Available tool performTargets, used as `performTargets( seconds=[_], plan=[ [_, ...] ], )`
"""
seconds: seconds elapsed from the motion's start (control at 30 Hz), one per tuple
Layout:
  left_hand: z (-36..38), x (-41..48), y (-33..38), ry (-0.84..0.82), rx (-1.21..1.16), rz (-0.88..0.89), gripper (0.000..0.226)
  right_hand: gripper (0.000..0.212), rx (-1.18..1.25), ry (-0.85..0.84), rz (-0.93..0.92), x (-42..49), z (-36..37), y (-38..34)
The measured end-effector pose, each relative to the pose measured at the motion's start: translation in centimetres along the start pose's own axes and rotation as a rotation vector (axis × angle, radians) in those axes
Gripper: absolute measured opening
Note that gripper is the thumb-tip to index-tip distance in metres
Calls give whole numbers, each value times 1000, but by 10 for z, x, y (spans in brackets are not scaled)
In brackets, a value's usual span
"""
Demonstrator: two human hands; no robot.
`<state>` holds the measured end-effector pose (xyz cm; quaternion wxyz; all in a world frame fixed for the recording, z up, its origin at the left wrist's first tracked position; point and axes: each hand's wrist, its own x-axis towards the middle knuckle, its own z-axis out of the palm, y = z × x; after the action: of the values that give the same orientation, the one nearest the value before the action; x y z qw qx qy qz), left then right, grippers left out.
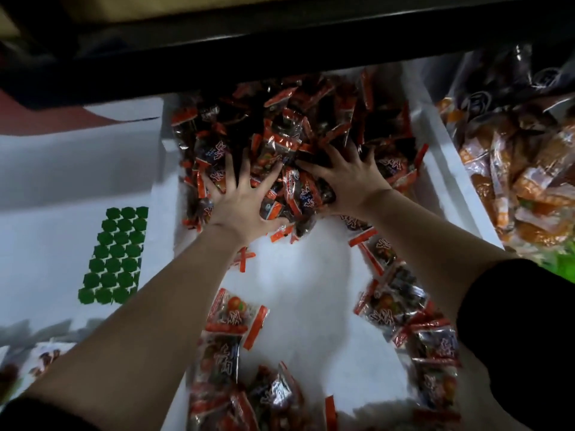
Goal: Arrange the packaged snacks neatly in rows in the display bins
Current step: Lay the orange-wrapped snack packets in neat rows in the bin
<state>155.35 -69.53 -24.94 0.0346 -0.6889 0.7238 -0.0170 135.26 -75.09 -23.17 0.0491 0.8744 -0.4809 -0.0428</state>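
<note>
Both hands, left hand (pixel 245 203) and right hand (pixel 348 181), press splayed on the snack-packet heap (pixel 289 126); gathering step; next, probably lining rows in the white bin (pixel 435 169).

The middle bin (pixel 305 275) holds a heap of snack packets (pixel 295 126) at its far end, under an overhanging shelf (pixel 280 42). The left hand (pixel 245 203) and right hand (pixel 348 185) lie side by side on the heap's near edge. Loose packets (pixel 392 303) line the right wall, and more packets (pixel 230 337) fill the near-left corner. Other packets (pixel 522 175) lie beyond the right wall.

A green dotted patch (pixel 113 255) left, dark shelf (pixel 280 42) above.
</note>
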Motion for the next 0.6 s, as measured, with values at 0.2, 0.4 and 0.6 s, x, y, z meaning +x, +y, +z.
performTargets(
  seconds=[0.2,0.4,0.6],
  plan=[
    [-10,-51,6,-36,-94,42,71,89,94,-72,-91,-69,-11,-9],
    [-9,-138,27,-154,-231,195,68,73,334,-79,-208,-180,9,-14],
    [24,-221,33,-360,-5,521,74,79,90,-103,-274,-263,52,-20]
  ],
)
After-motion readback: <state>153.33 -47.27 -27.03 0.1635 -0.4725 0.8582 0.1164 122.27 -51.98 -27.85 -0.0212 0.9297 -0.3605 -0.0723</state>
